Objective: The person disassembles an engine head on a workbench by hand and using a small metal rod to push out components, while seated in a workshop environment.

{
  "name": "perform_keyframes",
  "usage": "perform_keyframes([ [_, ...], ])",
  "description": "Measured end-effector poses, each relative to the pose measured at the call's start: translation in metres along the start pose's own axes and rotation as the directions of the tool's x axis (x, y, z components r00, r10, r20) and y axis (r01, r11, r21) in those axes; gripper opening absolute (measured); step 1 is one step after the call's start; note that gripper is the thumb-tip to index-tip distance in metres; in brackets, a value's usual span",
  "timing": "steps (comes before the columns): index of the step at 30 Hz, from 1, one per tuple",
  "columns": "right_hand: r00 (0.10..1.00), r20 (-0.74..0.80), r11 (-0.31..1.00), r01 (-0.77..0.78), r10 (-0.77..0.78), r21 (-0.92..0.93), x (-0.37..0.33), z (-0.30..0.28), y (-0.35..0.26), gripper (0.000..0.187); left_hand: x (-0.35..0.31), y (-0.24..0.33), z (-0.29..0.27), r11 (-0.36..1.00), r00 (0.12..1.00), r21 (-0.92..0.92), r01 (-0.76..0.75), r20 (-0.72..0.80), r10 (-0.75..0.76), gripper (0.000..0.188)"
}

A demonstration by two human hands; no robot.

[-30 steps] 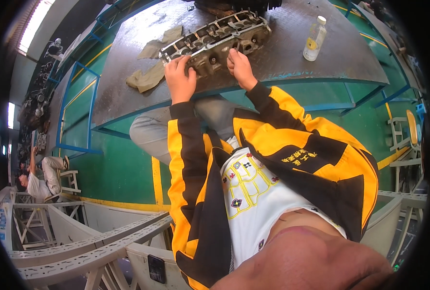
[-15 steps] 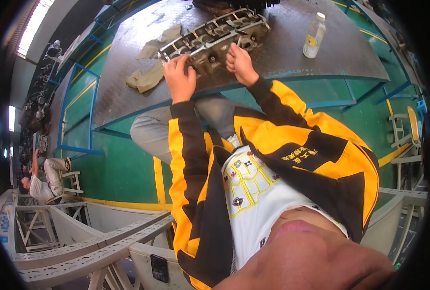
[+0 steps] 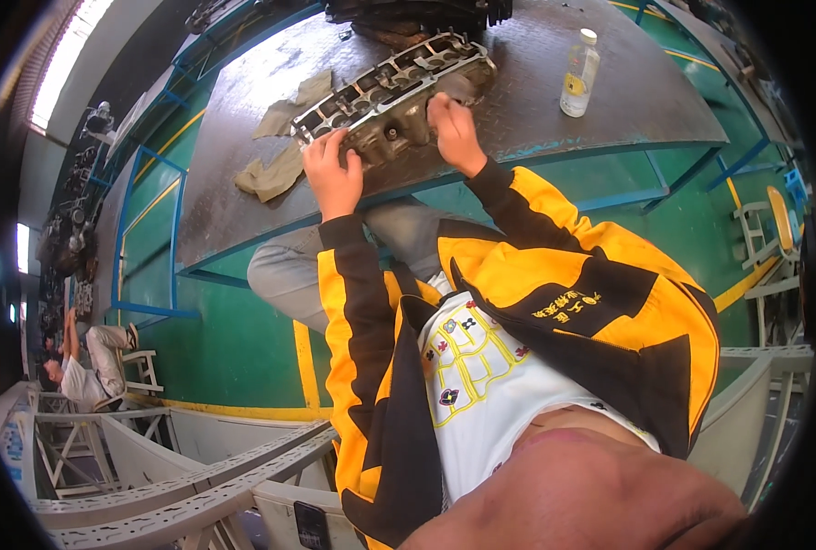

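Note:
A long grey metal engine cylinder head [image 3: 385,87] lies across the dark steel workbench [image 3: 536,55]. My left hand [image 3: 333,172] rests on its near left side, fingers curled over the edge. My right hand [image 3: 454,131] presses against its near right end, fingers bent onto the metal. Both arms wear a black and yellow jacket. Whether either hand truly grips the part or only rests on it is unclear.
A clear plastic bottle [image 3: 579,73] with a white cap stands right of the part. Olive rags [image 3: 275,165] lie to its left. More dark engine parts [image 3: 408,14] sit at the far edge. A person [image 3: 82,362] sits on a chair at far left on the green floor.
Both hands have stayed on the cylinder head. The right hand shifted slightly along its near right end; the view tilted a little.

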State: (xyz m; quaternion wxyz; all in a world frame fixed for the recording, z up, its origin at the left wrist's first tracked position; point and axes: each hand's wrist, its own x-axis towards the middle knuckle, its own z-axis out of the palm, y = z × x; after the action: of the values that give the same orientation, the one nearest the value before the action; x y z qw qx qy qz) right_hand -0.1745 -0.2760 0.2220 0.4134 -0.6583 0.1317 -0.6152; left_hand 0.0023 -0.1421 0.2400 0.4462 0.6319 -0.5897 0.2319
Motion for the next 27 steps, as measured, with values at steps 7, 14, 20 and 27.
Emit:
perform_keyframes([
  [7, 0.782, 0.349, 0.692, -0.621, 0.516, 0.368, 0.004, -0.021, 0.005, 0.04, 0.0, -0.004, -0.001, 0.999, 1.0, -0.028, 0.023, 0.003, -0.023, 0.032],
  [14, 0.825, 0.327, 0.783, -0.551, 0.46, 0.29, 0.002, -0.02, 0.024, 0.039, -0.004, -0.009, -0.012, 1.0, 1.0, -0.002, 0.007, 0.004, -0.007, 0.033],
  [20, 0.703, 0.312, 0.634, -0.711, 0.639, 0.304, -0.004, -0.035, 0.024, 0.044, -0.001, -0.005, 0.007, 0.998, 0.998, 0.032, -0.047, 0.043, 0.046, 0.035],
  [27, 0.96, 0.246, 0.979, -0.091, 0.135, -0.181, -0.01, 0.002, 0.038, 0.046, -0.017, -0.035, -0.018, 0.979, 0.996, 0.192, -0.075, 0.053, 0.066, 0.042],
])
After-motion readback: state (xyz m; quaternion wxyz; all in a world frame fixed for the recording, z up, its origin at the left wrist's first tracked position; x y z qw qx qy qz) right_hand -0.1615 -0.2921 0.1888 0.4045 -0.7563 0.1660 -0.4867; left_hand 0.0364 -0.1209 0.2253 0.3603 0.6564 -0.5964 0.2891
